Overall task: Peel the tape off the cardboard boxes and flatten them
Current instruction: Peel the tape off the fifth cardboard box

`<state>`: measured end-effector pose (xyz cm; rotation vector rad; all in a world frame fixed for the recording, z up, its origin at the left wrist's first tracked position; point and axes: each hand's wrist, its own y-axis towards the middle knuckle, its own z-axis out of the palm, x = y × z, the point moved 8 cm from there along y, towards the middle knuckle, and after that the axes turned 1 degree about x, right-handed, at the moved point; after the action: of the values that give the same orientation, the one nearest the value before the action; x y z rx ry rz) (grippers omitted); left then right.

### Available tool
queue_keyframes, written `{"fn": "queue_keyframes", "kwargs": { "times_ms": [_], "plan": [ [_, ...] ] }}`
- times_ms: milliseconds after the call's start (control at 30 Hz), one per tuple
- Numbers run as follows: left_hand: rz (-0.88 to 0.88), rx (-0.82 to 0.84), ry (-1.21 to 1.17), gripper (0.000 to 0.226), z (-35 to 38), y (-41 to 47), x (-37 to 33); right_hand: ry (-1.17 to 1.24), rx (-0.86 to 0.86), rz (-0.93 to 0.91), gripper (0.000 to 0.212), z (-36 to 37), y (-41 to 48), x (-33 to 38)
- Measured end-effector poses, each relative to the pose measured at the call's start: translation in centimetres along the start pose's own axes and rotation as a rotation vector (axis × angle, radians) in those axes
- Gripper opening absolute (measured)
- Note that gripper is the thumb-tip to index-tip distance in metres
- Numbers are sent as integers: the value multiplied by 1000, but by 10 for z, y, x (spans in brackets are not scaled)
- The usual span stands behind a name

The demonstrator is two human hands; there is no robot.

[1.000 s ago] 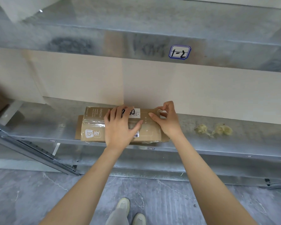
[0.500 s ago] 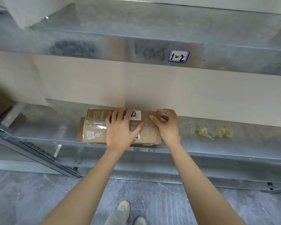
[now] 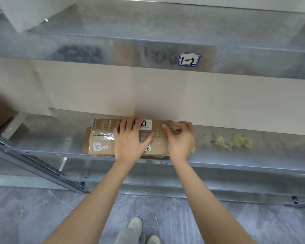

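- Our left hand (image 3: 130, 140) lies flat on top of the cardboard box (image 3: 104, 128), fingers straight and spread. It presses down and grips nothing.
- Our right hand (image 3: 181, 138) works at the box's right end. Its thumb and fingers are curled in and seem to pinch a loose end of clear tape (image 3: 173, 127) at the far corner.
- The box sits low near the front edge of the metal shelf (image 3: 42, 138), long side toward us. A white label shows partly under our left fingers, and a glossy strip of tape runs along the top seam.
- We judge the box light and thin: stiff across its panels, ready to fold at the creases, and likely to slide on the smooth metal unless held down.
- We would hold the lifted tape end, pinched tight because the film looks slick. A low, slow pull along the seam should spare the paper surface from tearing.
- Farther right on the shelf lie crumpled yellowish wads (image 3: 218, 140), well apart from the box. We cannot tell whether they are balled tape.
- Beyond, the upper shelf (image 3: 77, 37) carries a sticker (image 3: 188, 59) marked "1-2".
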<state>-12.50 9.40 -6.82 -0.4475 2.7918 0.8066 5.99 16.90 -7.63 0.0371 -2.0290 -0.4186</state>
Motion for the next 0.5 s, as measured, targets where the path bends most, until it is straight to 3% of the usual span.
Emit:
{"fn": "queue_keyframes", "kwargs": {
  "times_ms": [333,500],
  "plan": [
    [11,-19,15,55,-3,-3,-2,-9,-12,1,41,-8,-4,0],
    [28,-23,34,57,-5,-5,-4,-27,44,-107,48,-10,-1,2]
  ]
}}
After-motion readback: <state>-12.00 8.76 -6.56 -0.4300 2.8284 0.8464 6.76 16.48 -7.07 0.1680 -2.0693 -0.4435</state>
